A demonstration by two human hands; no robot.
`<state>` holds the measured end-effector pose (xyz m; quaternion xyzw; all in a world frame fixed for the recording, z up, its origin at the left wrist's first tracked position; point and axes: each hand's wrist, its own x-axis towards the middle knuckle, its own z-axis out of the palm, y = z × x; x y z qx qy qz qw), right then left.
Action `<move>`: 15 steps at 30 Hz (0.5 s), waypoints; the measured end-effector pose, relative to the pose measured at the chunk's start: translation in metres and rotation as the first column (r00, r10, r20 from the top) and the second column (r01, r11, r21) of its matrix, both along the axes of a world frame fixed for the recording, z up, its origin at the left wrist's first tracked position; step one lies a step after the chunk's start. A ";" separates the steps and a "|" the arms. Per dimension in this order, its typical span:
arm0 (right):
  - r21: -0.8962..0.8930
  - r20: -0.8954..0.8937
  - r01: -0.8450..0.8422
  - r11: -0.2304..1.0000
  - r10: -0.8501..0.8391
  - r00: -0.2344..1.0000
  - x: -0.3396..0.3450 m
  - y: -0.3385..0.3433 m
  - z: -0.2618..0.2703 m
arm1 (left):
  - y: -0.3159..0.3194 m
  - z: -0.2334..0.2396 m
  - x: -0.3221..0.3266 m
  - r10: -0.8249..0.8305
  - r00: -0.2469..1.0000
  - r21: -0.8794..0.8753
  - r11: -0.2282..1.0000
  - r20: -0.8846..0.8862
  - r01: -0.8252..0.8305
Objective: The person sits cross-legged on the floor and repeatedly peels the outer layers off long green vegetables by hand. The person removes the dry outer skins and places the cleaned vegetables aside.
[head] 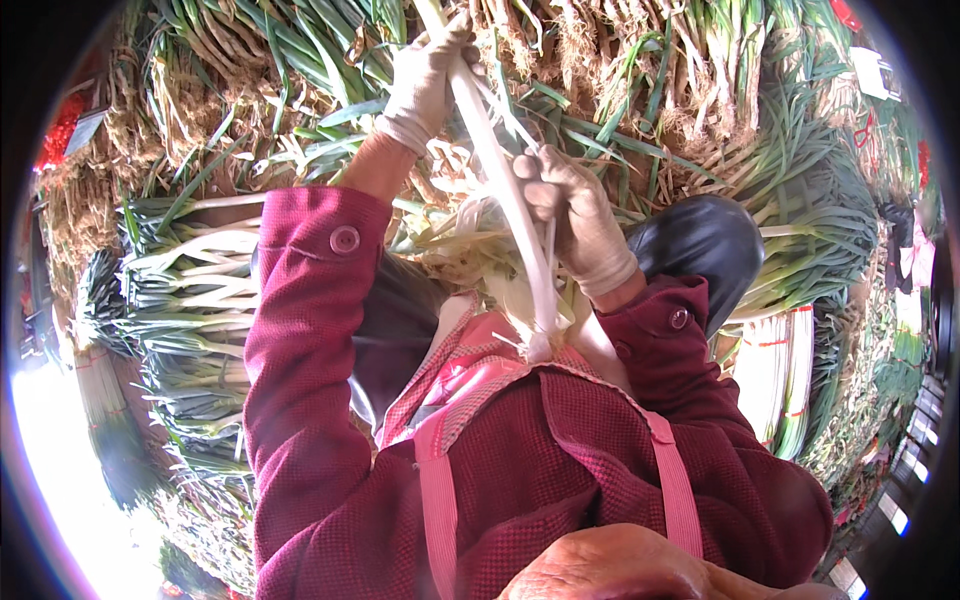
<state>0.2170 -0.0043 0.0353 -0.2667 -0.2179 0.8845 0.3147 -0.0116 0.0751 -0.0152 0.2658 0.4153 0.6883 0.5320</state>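
Note:
My left hand, in a light knit glove, is closed around the upper part of a long green onion. The onion's white shaft slants down to the right, and its root end rests against the pink apron at my lap. My right hand, gloved too, is beside the shaft with its fingers curled; a thin pale strip of peel runs from near the left hand to its fingers. Loose pale outer leaves lie below and between the hands.
Untrimmed onions with dry roots lie in rows across the top. Onions with white stalks are stacked at the left. Tied bundles lie at the right and another bundle at the far left. My dark-covered knee is beside the right hand.

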 end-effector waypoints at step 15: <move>0.752 0.658 -0.559 0.350 -0.343 0.671 0.159 -0.073 0.061 | 0.023 -0.003 -0.087 -0.134 0.872 0.160 0.985 0.471 0.065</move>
